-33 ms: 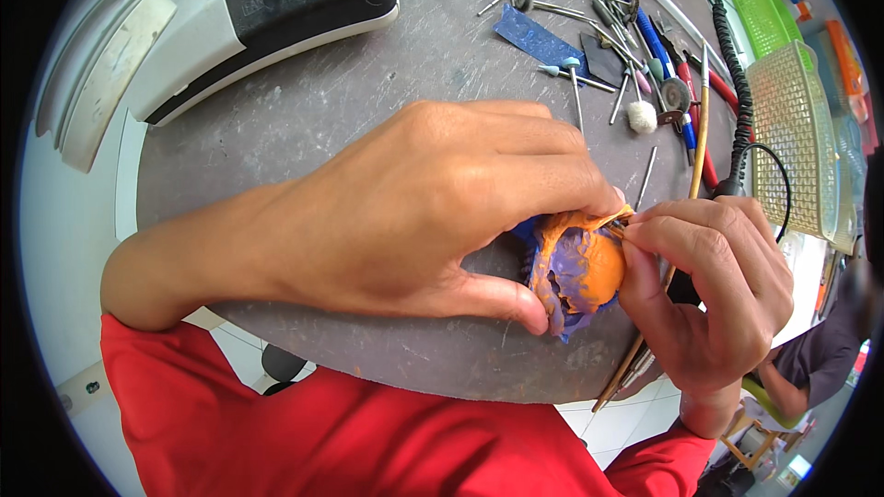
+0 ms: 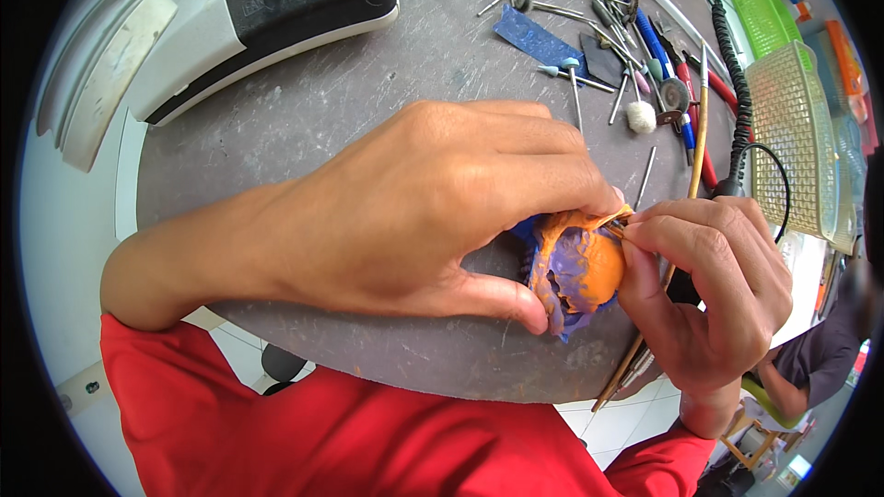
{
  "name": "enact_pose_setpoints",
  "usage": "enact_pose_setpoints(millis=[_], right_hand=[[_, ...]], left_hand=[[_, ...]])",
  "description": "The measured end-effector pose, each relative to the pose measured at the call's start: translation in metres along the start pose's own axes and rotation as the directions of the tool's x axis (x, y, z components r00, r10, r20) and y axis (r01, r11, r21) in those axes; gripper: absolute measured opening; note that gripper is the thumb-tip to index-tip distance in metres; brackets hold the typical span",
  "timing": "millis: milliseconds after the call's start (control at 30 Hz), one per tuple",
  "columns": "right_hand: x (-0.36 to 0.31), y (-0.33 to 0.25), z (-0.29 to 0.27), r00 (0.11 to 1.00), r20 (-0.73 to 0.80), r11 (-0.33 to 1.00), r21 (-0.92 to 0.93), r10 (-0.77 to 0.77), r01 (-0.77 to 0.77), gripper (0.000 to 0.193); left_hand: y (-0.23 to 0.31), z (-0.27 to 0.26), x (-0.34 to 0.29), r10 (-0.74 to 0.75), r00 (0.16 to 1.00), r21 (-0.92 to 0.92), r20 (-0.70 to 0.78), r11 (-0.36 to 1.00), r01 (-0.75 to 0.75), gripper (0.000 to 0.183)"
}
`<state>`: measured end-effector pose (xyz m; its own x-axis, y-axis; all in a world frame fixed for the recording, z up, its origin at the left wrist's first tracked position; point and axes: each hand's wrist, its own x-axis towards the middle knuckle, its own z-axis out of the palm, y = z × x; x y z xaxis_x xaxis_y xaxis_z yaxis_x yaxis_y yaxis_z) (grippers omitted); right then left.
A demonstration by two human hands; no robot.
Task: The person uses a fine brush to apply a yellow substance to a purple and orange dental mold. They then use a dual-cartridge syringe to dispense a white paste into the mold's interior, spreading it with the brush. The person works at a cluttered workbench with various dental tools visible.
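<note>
My left hand (image 2: 451, 198) grips a dental impression (image 2: 582, 267) of orange and purple putty, low over the grey worktop (image 2: 368, 340). The fingers curl over its far side and the thumb presses the near rim. A blue part, seemingly the impression tray, shows at its left edge. At the right rim, my right hand (image 2: 718, 281) has thumb and forefinger pinched close to the orange putty. A small, dark, shiny bit shows by those fingertips, too small and covered to name. The tip of my left forefinger almost meets the right fingertips there.
Several rotary burs and polishing tips (image 2: 603, 32), a blue strip (image 2: 545, 37) and a wooden-handled brush (image 2: 702, 129) lie beyond my hands. A cream basket (image 2: 796, 143) and coiled black cord (image 2: 744, 74) stand right. A black-and-white device (image 2: 313, 0) sits far left. Another person (image 2: 820, 359) sits at right.
</note>
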<state>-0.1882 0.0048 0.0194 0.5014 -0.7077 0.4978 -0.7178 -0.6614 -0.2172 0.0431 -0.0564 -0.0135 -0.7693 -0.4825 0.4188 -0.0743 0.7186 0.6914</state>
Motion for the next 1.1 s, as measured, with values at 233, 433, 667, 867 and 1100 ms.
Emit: enact_pose_setpoints(millis=[233,433,667,867,1100], right_hand=[[-0.007,-0.001,-0.002,1.0,0.001,1.0,-0.018,0.015,-0.015,0.019],[-0.009,0.001,-0.002,0.999,-0.009,0.999,0.019,0.038,-0.038,0.02],[-0.016,-0.005,-0.009,0.994,-0.024,0.986,0.137,0.105,-0.1,0.018],[-0.012,0.001,-0.015,0.993,-0.035,0.961,0.258,0.114,-0.101,0.014],[-0.009,0.002,-0.015,0.998,-0.048,0.943,0.334,0.031,-0.013,0.015]], left_hand=[[-0.001,0.0,0.002,-0.01,1.0,-0.011,0.015,1.0,0.011,0.068],[-0.002,0.001,0.003,0.0,1.0,0.003,0.014,1.0,0.0,0.068],[-0.001,0.001,0.003,-0.017,1.0,0.011,0.023,1.0,0.017,0.071],[0.006,0.001,0.004,-0.005,0.998,-0.032,-0.069,0.999,0.003,0.068],[0.014,0.009,0.014,0.153,0.965,0.139,-0.211,0.982,-0.125,0.025]])
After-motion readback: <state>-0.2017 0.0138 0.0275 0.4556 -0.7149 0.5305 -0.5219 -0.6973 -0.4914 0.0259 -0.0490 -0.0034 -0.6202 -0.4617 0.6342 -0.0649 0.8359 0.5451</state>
